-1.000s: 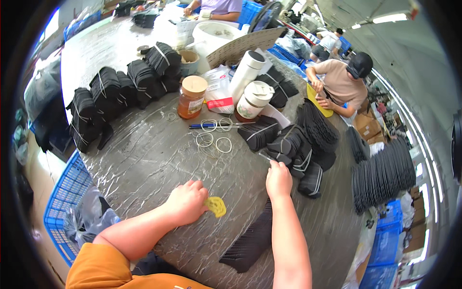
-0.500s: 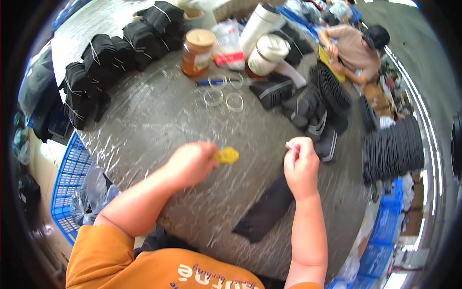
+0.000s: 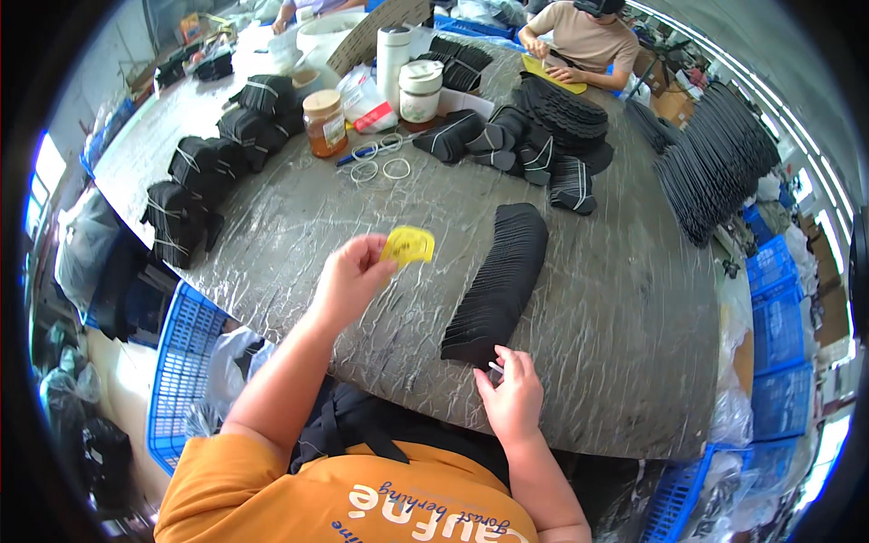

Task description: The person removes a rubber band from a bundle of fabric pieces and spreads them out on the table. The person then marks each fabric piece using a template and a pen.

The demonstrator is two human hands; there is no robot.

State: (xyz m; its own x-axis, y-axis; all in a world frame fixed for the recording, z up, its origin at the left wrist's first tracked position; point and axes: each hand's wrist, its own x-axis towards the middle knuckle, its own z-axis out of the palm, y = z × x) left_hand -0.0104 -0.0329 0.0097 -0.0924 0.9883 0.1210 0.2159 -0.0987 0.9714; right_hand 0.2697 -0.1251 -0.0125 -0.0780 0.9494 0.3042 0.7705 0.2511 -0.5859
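Note:
My left hand (image 3: pixel 348 279) pinches a flat yellow template-like piece (image 3: pixel 409 245) with a rounded outline and dark marks, held above the table. A long row of thin black fabric-like pieces (image 3: pixel 500 282), fanned and overlapping, lies on the table to its right. At the near end of this row is my right hand (image 3: pixel 514 398), its fingers closed on a thin white stick (image 3: pixel 495 367); the kind of stick is too small to tell. The fingers of my right hand are at the edge of the nearest black piece; whether they touch it, I cannot tell.
Tied black bundles (image 3: pixel 204 167) line the table's left side; more bundles (image 3: pixel 534 149) lie beyond the row. A honey-coloured jar (image 3: pixel 325 125), white lidded cup (image 3: pixel 420 90), white bottle (image 3: pixel 392 63) and rubber bands (image 3: pixel 365 172) stand or lie farther back. A co-worker (image 3: pixel 588 41) works opposite. Blue basket (image 3: pixel 186 362) at left.
My view has tilted up. My right hand has gone from the far part of the black row to its near end. The yellow piece is now turned more face-on in my left hand.

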